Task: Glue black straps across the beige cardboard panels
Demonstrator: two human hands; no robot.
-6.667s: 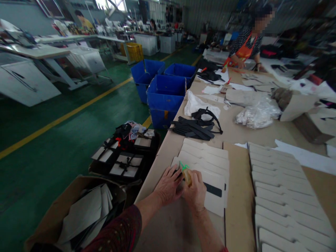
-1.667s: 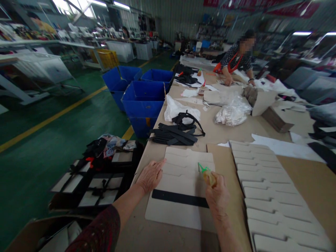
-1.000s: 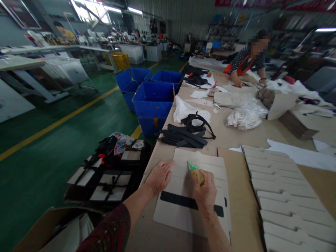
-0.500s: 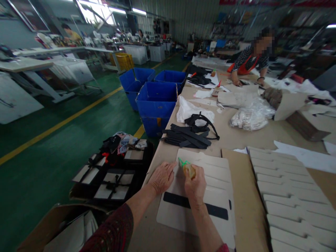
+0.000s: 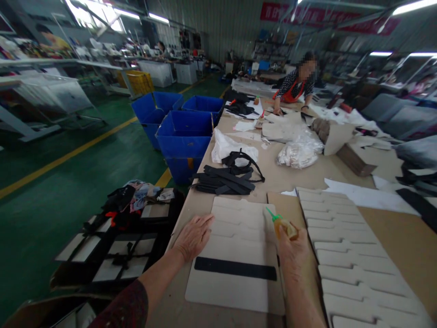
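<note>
A beige panel (image 5: 235, 289) with stepped layers lies on the table in front of me, a black strip (image 5: 235, 269) across its lower part. My left hand (image 5: 194, 238) rests flat at the panel's left edge, fingers stretched out and holding nothing. Over the panel's right edge, my right hand (image 5: 294, 248) is closed around a small amber glue bottle (image 5: 287, 230), whose green nozzle points up and left. Overlapping beige panels (image 5: 355, 269) are lined up to the right. Black strips (image 5: 223, 180) lie in a pile beyond the panel.
Blue bins (image 5: 186, 146) stand left of the table (image 5: 269, 177). Boxes with tied bundles (image 5: 126, 255) are on the floor at lower left. A plastic bag (image 5: 300, 150) lies farther back, where a person in a red apron (image 5: 294, 91) leans over the table.
My right hand has moved right with the bottle, from the panel's upper left to its right edge. My left hand stays at the left edge. The view has shifted right.
</note>
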